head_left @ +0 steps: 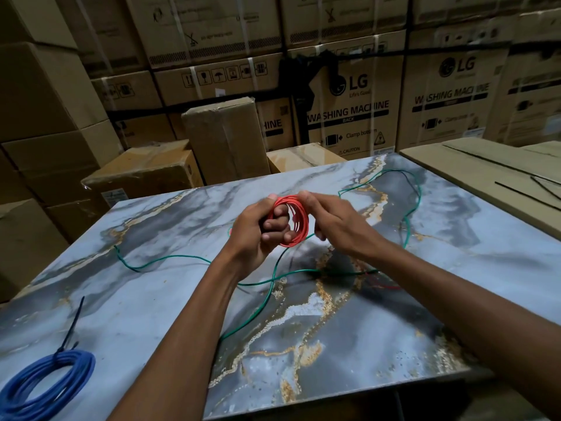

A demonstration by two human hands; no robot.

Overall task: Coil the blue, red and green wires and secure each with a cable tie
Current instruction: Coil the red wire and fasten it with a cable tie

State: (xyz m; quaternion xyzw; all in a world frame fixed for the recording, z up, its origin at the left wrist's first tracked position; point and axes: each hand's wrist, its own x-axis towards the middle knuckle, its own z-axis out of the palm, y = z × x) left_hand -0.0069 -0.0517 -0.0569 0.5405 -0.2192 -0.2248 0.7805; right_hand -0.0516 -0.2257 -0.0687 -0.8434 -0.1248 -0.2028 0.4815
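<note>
Red wire coiled, held in both hands above the middle of the counter.

My left hand has its fingers curled through the coil; my right hand pinches the coil's far rim. Green wire sprawls loose across the counter under my forearms, looping out toward the far right corner; a dark wire lies tangled with it there. Blue wire, coiled and tied with a cable tie, sits at the near left edge. Open counter left of my hands. Stacked boxes crowd the far edge. A flat box adjoins at right, black ties on it.
</note>
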